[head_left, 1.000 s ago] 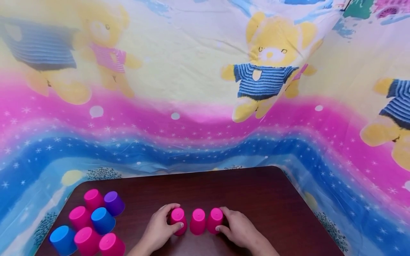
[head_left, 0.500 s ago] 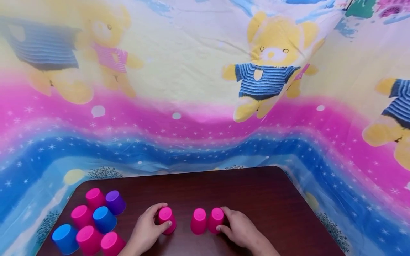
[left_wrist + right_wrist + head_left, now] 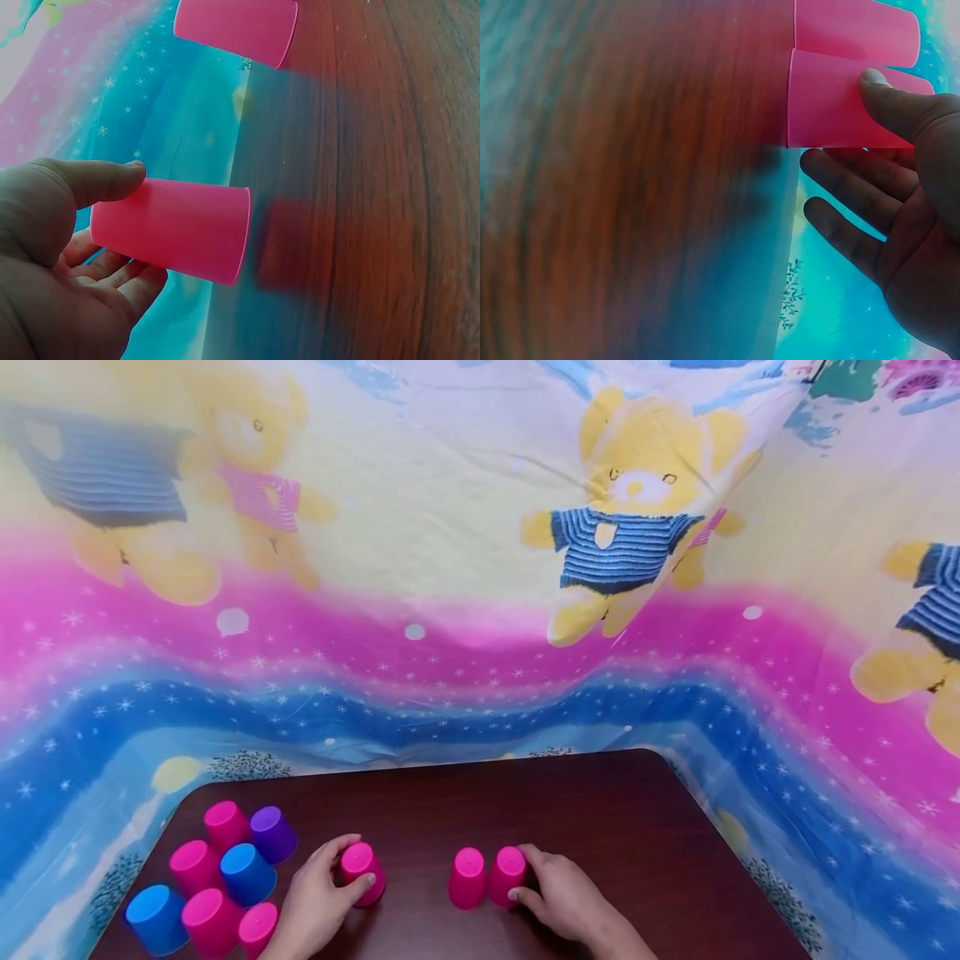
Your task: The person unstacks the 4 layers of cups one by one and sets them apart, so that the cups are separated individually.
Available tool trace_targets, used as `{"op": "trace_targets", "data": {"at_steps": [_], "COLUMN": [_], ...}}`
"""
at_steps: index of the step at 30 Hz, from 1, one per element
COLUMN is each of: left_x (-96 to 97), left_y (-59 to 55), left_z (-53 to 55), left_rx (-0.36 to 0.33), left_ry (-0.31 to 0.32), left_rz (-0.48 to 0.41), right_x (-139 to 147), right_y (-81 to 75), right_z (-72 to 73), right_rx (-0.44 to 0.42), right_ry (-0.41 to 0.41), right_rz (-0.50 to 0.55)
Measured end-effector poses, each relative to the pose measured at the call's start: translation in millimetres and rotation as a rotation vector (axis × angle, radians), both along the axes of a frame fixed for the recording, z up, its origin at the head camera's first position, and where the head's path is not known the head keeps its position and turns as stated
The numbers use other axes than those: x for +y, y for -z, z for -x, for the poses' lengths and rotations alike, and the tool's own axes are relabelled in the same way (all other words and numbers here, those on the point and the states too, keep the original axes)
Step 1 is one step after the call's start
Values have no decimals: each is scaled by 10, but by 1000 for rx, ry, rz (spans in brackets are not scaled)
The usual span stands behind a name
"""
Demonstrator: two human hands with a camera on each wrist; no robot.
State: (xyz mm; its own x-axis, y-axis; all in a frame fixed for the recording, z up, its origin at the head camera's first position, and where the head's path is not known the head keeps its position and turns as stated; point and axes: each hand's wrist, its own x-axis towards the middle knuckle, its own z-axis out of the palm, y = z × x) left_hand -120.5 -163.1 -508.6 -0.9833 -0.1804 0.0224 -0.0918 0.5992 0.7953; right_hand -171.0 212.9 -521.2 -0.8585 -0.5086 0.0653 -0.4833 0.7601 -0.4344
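My left hand (image 3: 315, 893) grips an upside-down pink cup (image 3: 362, 870), thumb on the near side and fingers behind. In the left wrist view this cup (image 3: 180, 229) has its rim close to the tabletop, with a reflection beside it. To the right, a second pink cup (image 3: 467, 881) stands upside down on its own. Close beside it is a third pink cup (image 3: 506, 878), held by my right hand (image 3: 566, 889). The right wrist view has the thumb on that cup (image 3: 829, 105), with two fingers extended below it and the neighbouring cup (image 3: 855, 34) right alongside.
At the left of the dark wooden table (image 3: 585, 802) stand several inverted cups: pink (image 3: 213, 922), blue (image 3: 248, 875) and purple (image 3: 273, 835). My left wrist partly covers the nearest pink cup (image 3: 257, 925). A bear-print cloth (image 3: 450, 693) hangs around the table.
My left hand has carried its pink cup leftward, widening the gap from the middle cup. The right hand and its cup have stayed about where they were.
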Motion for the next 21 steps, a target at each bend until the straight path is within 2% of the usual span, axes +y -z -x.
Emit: {"op": "trace_targets", "data": {"at_steps": [6,11,15,21], "left_x": [-100,-273,-418,-563], "left_y": [-178,-344,-404,-437], "left_z": [-73,-89,-98,-123], "left_rx": [20,-31,-65,-70], "left_ry": [-3,-5,-10,-2], "left_rz": [17,7,-7,1], "right_x": [-2,-9,-6,-9], "right_y": [0,-13,-20,-14], "right_z": [-1,-5,-5,-8], "right_rx": [-4,-8,-8,-7], "right_ry": [3,6,3,-2], "right_rz": [-2,-5,-8,-10]}}
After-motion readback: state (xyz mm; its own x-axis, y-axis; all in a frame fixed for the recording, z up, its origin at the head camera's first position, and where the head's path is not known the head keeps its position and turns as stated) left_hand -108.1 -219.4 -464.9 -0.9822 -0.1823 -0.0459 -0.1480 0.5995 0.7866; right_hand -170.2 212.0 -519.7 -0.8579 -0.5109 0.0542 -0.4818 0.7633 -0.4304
